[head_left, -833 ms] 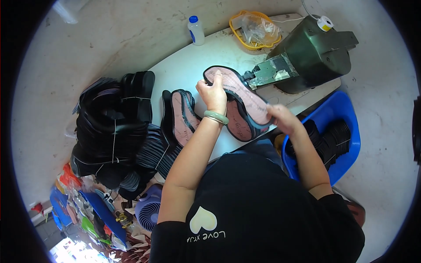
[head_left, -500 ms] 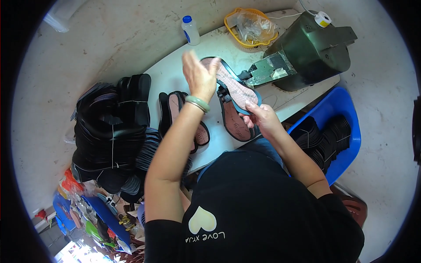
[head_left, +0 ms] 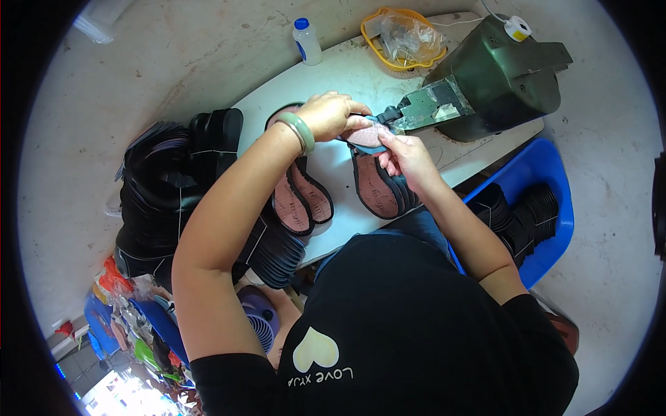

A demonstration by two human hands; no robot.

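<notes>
Ok so here's the setup. Your left hand (head_left: 333,114) is curled over the top of a pink insole (head_left: 364,135) w/ a dark rim, fingers closed on its far end. Your right hand (head_left: 406,154) pinches the same insole from the near side, thumb & fingertips closed on its edge. So both hands are gripping that one piece, holding it up just above the white table (head_left: 333,73), right at the nose of the dark green machine (head_left: 492,76). The insole's tip is touching or nearly touching the machine's metal front plate (head_left: 433,107), can't tell which from this angle. There's a pale green bangle (head_left: 300,132) on your left wrist.

Under your hands on the table: a stack of insoles (head_left: 378,191) pink side up just near of your right hand, and another pair of pink insoles (head_left: 302,201) to the left of that, under your left forearm. They overlap each other a bit.

Other stuff around: big bundles of black soles (head_left: 166,187) on the floor at left, tied w/ thin string, spilling toward the table edge. A blue bin (head_left: 548,187) to the right w/ more black soles (head_left: 520,218) in it. Far side of the table has a small white bottle w/ blue cap (head_left: 306,41) and a yellow basket (head_left: 401,35) w/ clear plastic bags inside. A spool of thread (head_left: 517,28) sits on top of the machine. A small purple fan (head_left: 258,319) is on the floor near left.
</notes>
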